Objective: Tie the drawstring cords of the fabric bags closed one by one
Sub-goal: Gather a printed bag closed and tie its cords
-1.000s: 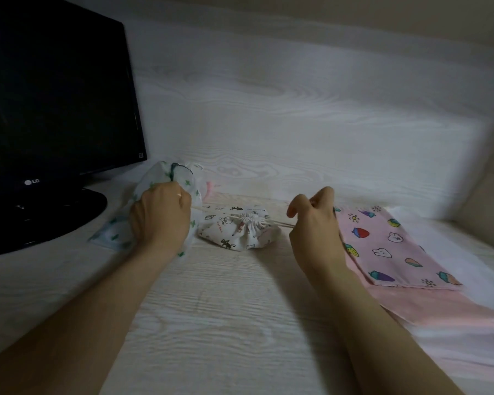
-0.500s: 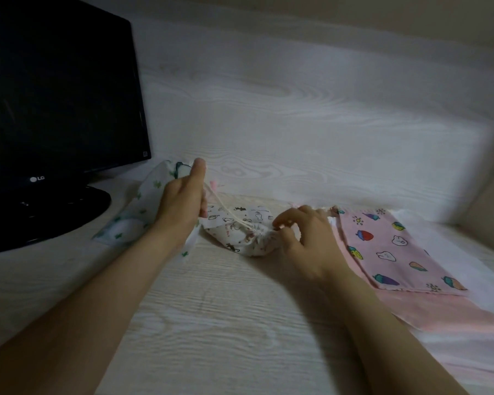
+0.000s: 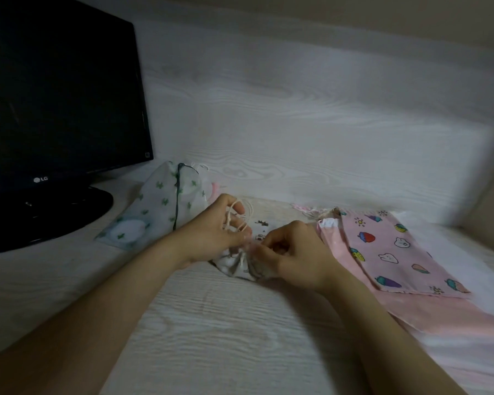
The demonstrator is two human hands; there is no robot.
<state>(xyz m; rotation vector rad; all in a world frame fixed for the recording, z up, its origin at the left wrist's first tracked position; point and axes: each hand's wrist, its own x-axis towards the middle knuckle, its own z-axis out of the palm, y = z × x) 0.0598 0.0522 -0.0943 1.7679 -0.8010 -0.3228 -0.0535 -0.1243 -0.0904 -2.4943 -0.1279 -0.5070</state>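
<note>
A small white bag with a dark cartoon print (image 3: 240, 266) lies bunched on the desk at the middle, its neck gathered. My left hand (image 3: 214, 235) holds its cream drawstring cord (image 3: 241, 216), which loops around the fingers. My right hand (image 3: 293, 252) pinches the cord at the gathered neck, fingers curled. Both hands meet over the bag and hide most of it. A white bag with green cactus print (image 3: 160, 206) lies to the left. A pink bag with fruit and rabbit print (image 3: 391, 249) lies flat on the right.
A black monitor (image 3: 60, 89) on a round stand (image 3: 54, 215) fills the left. A plain pink bag (image 3: 454, 315) lies under the printed pink one. The white wood-grain desk (image 3: 226, 337) meets a white back panel (image 3: 297, 115) behind the bags.
Both hands came together over the white cartoon bag from wide apart. The left hand now has the cord looped around its fingers; the right moved in to the bag's neck.
</note>
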